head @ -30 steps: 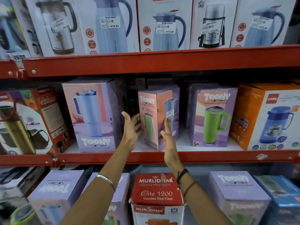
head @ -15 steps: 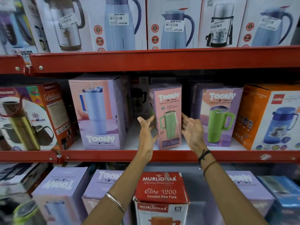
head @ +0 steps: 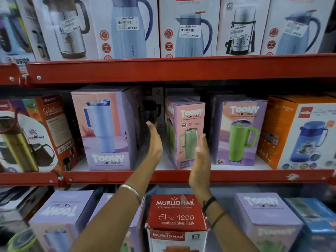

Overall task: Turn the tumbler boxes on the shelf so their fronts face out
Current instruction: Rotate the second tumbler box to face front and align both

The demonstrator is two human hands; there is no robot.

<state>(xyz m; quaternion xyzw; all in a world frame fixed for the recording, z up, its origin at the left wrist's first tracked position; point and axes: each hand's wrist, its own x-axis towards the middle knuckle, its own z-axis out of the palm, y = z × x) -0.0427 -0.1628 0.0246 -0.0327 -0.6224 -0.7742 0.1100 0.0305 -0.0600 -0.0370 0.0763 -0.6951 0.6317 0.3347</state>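
Note:
Three Toony tumbler boxes stand on the middle red shelf (head: 254, 176). The narrow pink box (head: 189, 122) in the middle shows a green tumbler on its front, facing out. My left hand (head: 154, 142) hovers flat just left of it, fingers straight, a small gap between them. My right hand (head: 201, 160) is flat in front of the box's right edge, holding nothing; whether it touches the box I cannot tell. The large box with a blue tumbler (head: 104, 128) stands to the left, the box with a green tumbler (head: 240, 131) to the right, both facing out.
An orange Cello flask box (head: 298, 131) sits at the far right, a Splash flask box (head: 31, 133) at the far left. Jug boxes (head: 189, 28) fill the top shelf. Below stand a red Murlidhar box (head: 176, 211) and more Toony boxes (head: 263, 215).
The pink box was turned from angled, corner out, to front facing out. Both hands then let go of it and drew back slightly, now flat beside it.

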